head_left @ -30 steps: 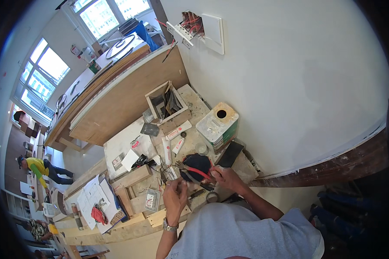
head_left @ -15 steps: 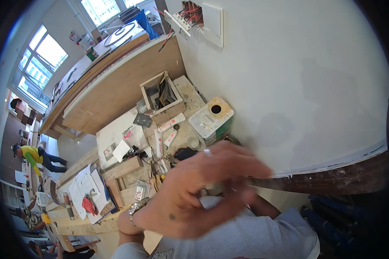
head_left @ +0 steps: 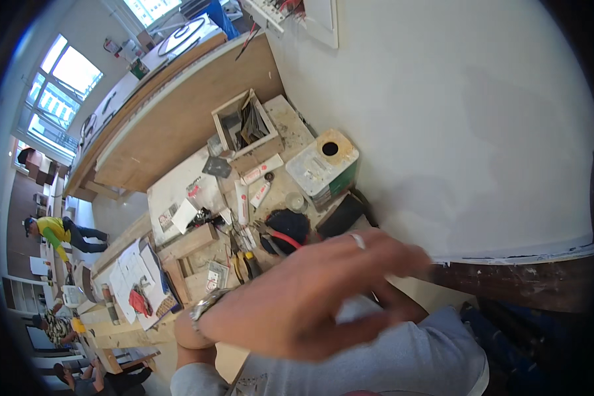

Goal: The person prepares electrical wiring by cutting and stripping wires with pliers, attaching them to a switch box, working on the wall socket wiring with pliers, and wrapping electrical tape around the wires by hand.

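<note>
My left hand point(head_left: 310, 297) reaches across the lower middle from the left, its back toward me, blurred by motion. A ring sits on one finger and a metal-banded watch point(head_left: 206, 307) is on the wrist. Thumb and forefinger bend together in a pinch; anything between them is too small or hidden to name. Behind the fingers a bit of my right forearm point(head_left: 402, 303) shows; my right hand is out of sight. Just beyond the left hand lie red-handled pliers point(head_left: 285, 239), on a dark round thing, and yellow-and-black-handled pliers point(head_left: 251, 263).
On the cluttered bench stand an open wooden box point(head_left: 256, 153) and a square can point(head_left: 307, 175). White tubes point(head_left: 243, 203), papers point(head_left: 129, 280) and wood strips lie nearby. A wall socket point(head_left: 267, 13) hangs loose with wires. At far left a person in yellow point(head_left: 53, 231) stands.
The view has tilted, so the bench and wall sit higher in the picture. My left hand has shifted slightly right, uncovering the red-handled pliers and a black object beside the can.
</note>
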Demonstrator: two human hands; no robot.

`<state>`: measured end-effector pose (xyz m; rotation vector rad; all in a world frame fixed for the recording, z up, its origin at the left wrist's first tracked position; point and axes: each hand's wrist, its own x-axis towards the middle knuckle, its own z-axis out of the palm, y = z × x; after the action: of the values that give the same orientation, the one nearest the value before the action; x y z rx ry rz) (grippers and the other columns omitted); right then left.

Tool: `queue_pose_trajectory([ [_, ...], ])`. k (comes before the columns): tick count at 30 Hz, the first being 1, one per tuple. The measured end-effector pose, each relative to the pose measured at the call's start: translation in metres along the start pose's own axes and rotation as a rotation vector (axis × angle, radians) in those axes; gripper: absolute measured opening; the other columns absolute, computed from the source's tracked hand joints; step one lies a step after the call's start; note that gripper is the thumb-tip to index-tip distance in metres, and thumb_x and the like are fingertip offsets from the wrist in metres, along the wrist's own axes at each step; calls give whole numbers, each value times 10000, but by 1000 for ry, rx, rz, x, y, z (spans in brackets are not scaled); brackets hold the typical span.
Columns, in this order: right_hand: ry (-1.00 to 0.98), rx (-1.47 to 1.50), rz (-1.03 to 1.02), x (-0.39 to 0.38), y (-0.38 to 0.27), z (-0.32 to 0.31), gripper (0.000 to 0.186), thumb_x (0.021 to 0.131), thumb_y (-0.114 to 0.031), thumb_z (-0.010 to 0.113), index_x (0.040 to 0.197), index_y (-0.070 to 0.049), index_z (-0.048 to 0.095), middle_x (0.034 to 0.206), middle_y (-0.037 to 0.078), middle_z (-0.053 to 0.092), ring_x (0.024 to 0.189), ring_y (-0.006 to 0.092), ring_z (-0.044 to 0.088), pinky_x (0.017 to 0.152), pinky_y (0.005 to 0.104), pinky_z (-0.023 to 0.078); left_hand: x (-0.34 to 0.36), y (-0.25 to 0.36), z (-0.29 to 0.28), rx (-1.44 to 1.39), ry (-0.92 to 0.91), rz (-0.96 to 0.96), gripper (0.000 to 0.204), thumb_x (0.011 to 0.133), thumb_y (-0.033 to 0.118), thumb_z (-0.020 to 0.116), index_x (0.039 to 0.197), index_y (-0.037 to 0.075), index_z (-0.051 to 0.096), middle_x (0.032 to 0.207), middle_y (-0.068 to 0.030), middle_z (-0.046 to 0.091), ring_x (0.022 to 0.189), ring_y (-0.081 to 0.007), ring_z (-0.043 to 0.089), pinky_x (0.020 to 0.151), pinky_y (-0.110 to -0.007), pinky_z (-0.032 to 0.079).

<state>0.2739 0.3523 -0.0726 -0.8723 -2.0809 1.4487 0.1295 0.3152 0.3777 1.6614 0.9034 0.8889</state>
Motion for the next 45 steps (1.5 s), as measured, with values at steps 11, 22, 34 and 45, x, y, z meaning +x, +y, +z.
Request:
queue_pose_trajectory([
  [11, -138, -375, -25, 12, 7, -8, 286, 1081, -338, 542, 1134, -87, 667, 859, 216, 725, 796, 441, 715, 705, 561, 554, 18, -131, -109, -138, 683, -204, 312, 1042, 249, 704, 1275, 45, 668, 1129, -65, 724, 1016, -143, 683, 830, -310, 561],
  [22, -85, -353, -82, 11, 21, -4, 265, 1056, -364, 600, 1156, -140, 703, 860, 168, 743, 764, 390, 731, 659, 516, 563, 103, -122, -274, -104, 1097, 28, 252, 1059, 277, 668, 1162, 49, 692, 1104, -55, 702, 968, -164, 675, 814, -340, 555],
  [34, -23, -346, -103, 10, 20, -3, 209, 1038, -333, 639, 1131, -160, 708, 815, 141, 735, 732, 355, 735, 629, 482, 560, 165, -108, -332, -91, 1161, -20, 203, 1013, 249, 725, 1053, 51, 747, 946, -19, 689, 777, -118, 630, 652, -292, 529],
  [45, -20, -350, -99, 13, 14, -5, 186, 1035, -321, 637, 1105, -158, 694, 806, 135, 731, 725, 359, 731, 626, 490, 556, 165, -91, -342, 65, 1145, -31, 188, 999, 195, 712, 1082, 28, 735, 861, -23, 670, 664, -105, 557, 607, -284, 486],
])
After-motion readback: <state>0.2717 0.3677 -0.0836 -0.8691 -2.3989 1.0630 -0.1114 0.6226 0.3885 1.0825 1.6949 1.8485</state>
